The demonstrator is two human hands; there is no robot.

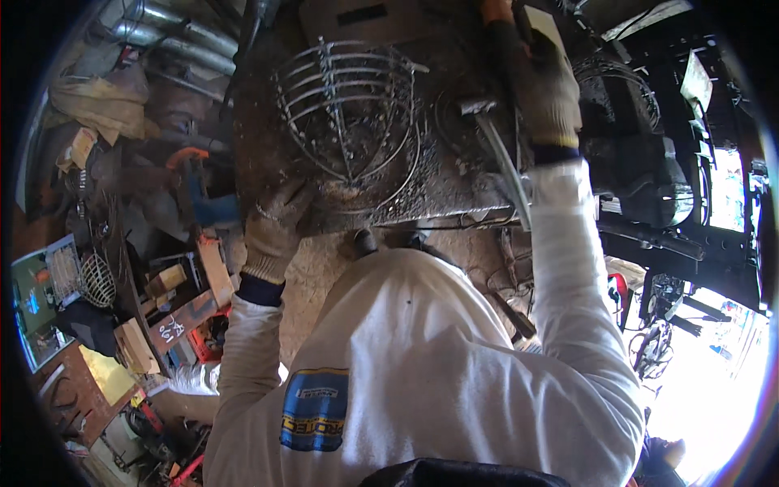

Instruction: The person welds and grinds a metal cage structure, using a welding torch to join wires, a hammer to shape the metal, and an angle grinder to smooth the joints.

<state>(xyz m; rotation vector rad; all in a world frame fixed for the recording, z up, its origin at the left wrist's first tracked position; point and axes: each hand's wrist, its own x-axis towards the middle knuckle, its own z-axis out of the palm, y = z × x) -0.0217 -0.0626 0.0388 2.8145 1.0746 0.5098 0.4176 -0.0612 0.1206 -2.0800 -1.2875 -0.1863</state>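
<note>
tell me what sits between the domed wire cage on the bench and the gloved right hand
In the head view, a hammer lies on the gritty metal bench between the domed wire cage and the gloved right hand.

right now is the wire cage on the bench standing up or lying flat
Lying flat. The wire cage rests on its side on the metal bench, ribs fanning across the top, with the left hand at the bench's near edge.

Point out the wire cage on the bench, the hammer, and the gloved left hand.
wire cage (347,105), head view, on its central rib.
hammer (503,162), head view, on the middle of its handle.
left hand (276,223), head view, on the back of the glove.
</note>
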